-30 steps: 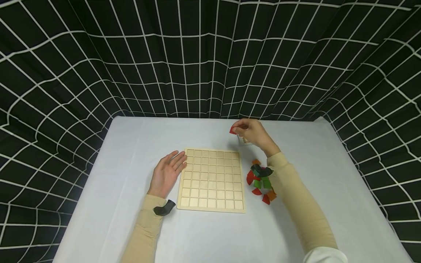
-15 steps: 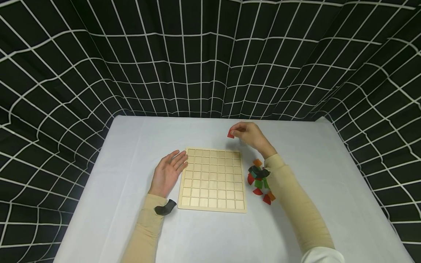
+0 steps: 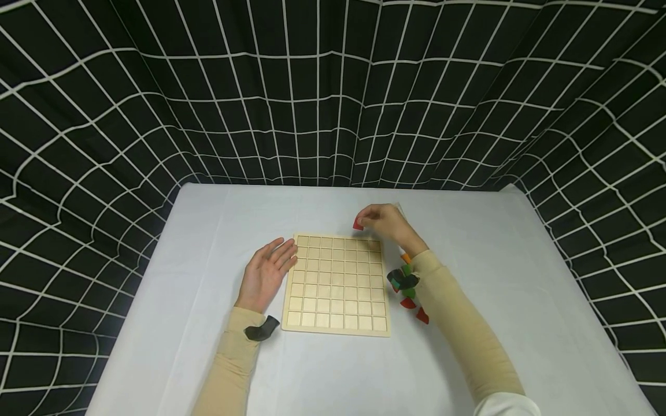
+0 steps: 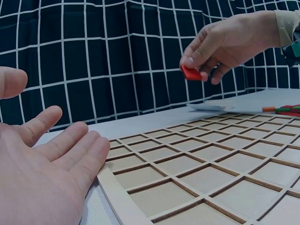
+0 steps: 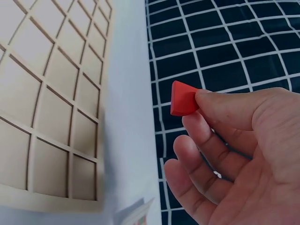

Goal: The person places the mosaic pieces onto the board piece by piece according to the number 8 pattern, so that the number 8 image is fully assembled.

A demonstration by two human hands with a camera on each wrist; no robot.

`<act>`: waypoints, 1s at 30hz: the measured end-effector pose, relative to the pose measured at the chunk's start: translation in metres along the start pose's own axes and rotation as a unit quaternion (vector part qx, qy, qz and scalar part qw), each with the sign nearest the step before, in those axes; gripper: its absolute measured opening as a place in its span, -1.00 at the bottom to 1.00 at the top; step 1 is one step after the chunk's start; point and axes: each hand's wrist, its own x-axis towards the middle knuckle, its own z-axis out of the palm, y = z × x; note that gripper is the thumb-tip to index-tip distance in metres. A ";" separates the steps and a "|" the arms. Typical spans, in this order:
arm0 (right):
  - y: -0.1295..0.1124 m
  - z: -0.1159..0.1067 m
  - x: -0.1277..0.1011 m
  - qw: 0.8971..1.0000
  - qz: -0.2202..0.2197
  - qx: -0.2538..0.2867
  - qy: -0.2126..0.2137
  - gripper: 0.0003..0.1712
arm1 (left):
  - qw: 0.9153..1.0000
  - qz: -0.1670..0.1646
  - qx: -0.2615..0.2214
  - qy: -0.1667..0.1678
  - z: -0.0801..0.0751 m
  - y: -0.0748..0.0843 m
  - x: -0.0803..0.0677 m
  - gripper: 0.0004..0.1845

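A wooden grid board (image 3: 336,283) (image 4: 206,173) (image 5: 42,108) lies flat on the white table (image 3: 208,231). My right hand (image 3: 382,222) (image 4: 225,44) (image 5: 229,154) hovers just above the board's far right corner and pinches a small red piece (image 3: 358,224) (image 4: 191,73) (image 5: 183,98) between thumb and forefinger. My left hand (image 3: 266,271) (image 4: 42,164) rests flat on the table, fingers straight, touching the board's left edge and holding nothing. A pile of red, green and orange pieces (image 3: 410,294) (image 4: 286,109) lies right of the board, partly hidden by my right forearm.
Black curtains with a white grid (image 3: 333,92) close in the table on all sides. A clear plastic bag (image 4: 211,106) lies on the table beyond the board's far edge. The table's edges run close to the curtains at left, right and back.
My right hand has carried the red piece down and to the left, from behind the board's far right corner to just over its far edge. The left hand has stayed put.
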 end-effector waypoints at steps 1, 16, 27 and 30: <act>0.000 0.002 0.000 1.000 0.000 -0.005 -0.001 -0.80 | 1.000 0.000 0.000 0.000 0.000 0.000 0.000 -0.39; 0.012 0.019 0.003 1.000 -0.010 -0.025 -0.013 -0.81 | 1.000 0.002 0.002 0.002 0.001 0.000 0.000 -0.45; 0.017 0.029 0.002 1.000 -0.001 -0.021 -0.023 -0.83 | 1.000 0.000 0.006 0.004 0.000 -0.001 0.001 -0.40; 0.019 0.030 0.003 0.999 -0.007 -0.030 -0.025 -0.83 | 1.000 0.000 0.004 0.003 0.000 -0.001 0.001 -0.39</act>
